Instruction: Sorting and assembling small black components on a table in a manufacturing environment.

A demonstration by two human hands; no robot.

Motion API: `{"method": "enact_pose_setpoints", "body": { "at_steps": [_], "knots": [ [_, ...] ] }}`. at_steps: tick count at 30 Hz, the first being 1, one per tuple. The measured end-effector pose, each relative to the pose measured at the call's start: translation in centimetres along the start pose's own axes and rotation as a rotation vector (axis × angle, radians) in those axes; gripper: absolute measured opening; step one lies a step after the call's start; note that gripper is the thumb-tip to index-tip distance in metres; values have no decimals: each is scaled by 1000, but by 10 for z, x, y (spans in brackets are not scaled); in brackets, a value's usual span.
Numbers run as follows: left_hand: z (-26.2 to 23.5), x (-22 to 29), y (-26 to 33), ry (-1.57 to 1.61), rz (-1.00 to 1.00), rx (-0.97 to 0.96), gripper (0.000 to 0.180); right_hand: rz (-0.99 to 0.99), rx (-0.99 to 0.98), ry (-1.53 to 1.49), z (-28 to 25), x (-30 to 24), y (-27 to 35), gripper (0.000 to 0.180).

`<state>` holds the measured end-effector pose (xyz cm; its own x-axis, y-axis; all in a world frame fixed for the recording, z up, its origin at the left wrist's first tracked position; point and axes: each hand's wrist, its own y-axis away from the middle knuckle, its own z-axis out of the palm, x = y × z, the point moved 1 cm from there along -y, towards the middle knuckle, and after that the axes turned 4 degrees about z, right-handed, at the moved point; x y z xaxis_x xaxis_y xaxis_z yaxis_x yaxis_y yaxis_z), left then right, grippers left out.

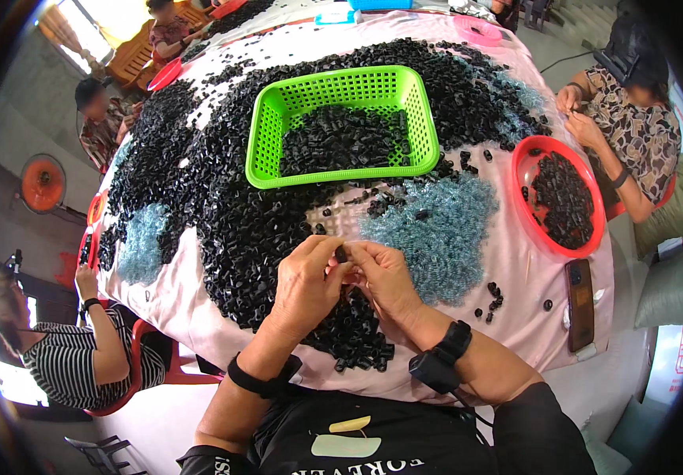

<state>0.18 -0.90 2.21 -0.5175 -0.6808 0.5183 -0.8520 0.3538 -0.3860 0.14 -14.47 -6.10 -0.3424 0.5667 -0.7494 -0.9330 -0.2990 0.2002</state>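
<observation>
Both hands meet in front of me above the pink cloth, fingertips pinched together. Between them sits a small black plastic part (pixel 341 254), gripped by my left hand (pixel 306 281). My right hand (pixel 382 275) presses its thumb and fingers against the same spot; whatever it pinches is hidden by the fingers. Below the hands lies a heap of black plastic parts (pixel 348 332). Just to the right spreads a pile of small clear bluish pieces (pixel 440 229). Beyond the hands stands a green perforated basket (pixel 341 177), holding many black parts.
A red basin (pixel 521 194) with black parts is at the right, near a phone (pixel 580 305) at the table edge. More black parts (pixel 226 222) cover the left side. Co-workers sit around the table, one at the right (pixel 634 134), another at the left (pixel 80 356).
</observation>
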Motion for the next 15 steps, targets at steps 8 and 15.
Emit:
{"method": "enact_pose_setpoints", "body": {
  "at_steps": [8,15],
  "knots": [
    [-14,-20,-14,-63,7,-45,24,-32,87,23,1,-1,-1,36],
    [-25,-16,-79,544,-194,490,19,-41,85,117,8,-7,4,49]
  ]
}}
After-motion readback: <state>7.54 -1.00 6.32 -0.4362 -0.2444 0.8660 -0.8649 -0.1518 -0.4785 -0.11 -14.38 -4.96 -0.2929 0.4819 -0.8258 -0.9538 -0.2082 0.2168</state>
